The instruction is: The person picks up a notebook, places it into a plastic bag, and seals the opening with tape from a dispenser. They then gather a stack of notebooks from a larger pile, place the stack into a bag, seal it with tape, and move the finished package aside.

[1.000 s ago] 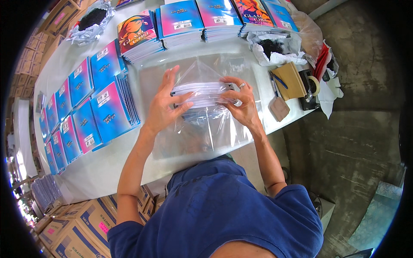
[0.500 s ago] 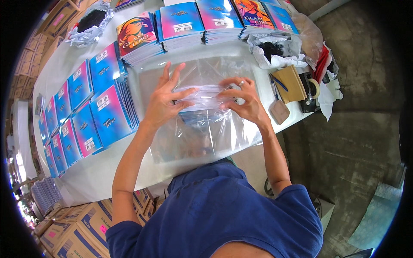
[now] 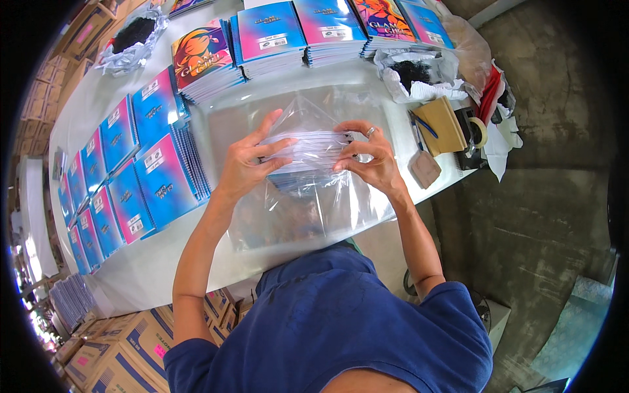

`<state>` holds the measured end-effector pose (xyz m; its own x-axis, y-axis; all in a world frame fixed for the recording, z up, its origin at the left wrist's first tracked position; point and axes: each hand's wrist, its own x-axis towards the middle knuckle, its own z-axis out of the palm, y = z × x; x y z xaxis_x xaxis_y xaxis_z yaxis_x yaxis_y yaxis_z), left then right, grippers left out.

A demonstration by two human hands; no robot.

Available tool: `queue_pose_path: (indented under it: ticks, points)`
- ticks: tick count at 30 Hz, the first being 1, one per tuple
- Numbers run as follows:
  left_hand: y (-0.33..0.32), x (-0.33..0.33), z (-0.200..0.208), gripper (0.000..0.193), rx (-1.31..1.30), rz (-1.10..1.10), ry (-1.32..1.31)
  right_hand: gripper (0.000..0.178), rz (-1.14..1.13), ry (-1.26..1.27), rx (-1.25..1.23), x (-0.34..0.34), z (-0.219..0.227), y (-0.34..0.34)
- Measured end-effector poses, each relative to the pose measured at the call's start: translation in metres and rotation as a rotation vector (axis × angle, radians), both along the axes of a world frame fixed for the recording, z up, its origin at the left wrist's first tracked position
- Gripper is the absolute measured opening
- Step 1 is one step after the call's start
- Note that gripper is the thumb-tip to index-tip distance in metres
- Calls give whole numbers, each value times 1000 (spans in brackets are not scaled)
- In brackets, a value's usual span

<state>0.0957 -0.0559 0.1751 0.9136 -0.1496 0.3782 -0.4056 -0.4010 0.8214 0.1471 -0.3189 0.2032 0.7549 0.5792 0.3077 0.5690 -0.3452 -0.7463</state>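
Between my hands stands a stack of notebooks (image 3: 308,152), its white page edges facing up toward me. Clear plastic film (image 3: 282,213) lies around and beneath it, and a peak of film rises behind the stack. My left hand (image 3: 252,154) grips the left end, thumb and fingers closed on it. At the other end my right hand (image 3: 367,154), with a ring on one finger, pinches the stack from the right. How far the film wraps the notebooks is hard to make out.
Piles of blue-pink spiral notebooks (image 3: 165,169) line the table's left side; more notebook piles (image 3: 272,33) stand along the back. Crumpled paper with black material (image 3: 419,75), a brown pad (image 3: 440,128), a pen (image 3: 426,124) and a tape roll (image 3: 478,133) sit at the right. Cartons (image 3: 124,347) are below left.
My fingers have closed in more firmly on both ends of the stack. The film behind it has risen into a peak, and the page edges show more fully.
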Motion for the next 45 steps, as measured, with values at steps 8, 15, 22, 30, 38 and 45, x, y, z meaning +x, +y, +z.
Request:
queue_pose_path:
  ticks: [8, 15, 22, 30, 38, 45]
  points:
    - [0, 2, 3, 61, 11, 13, 5, 21, -32, -207, -124, 5, 8, 8]
    - [-12, 2, 15, 79, -304, 81, 150, 30, -112, -96, -126, 12, 4, 14]
    - [20, 26, 8, 68, -448, -212, 891, 26, 35, 490, -5, 35, 8, 17]
    - [19, 33, 11, 48, -440, -271, 913, 26, 45, 853, 239, 37, -3, 22]
    - [21, 38, 17, 43, -250, -484, 725, 32, 136, 733, 216, 34, -3, 23]
    - [10, 7, 50, 68, 768, -319, 58, 33, 82, 317, -27, 17, 2, 25]
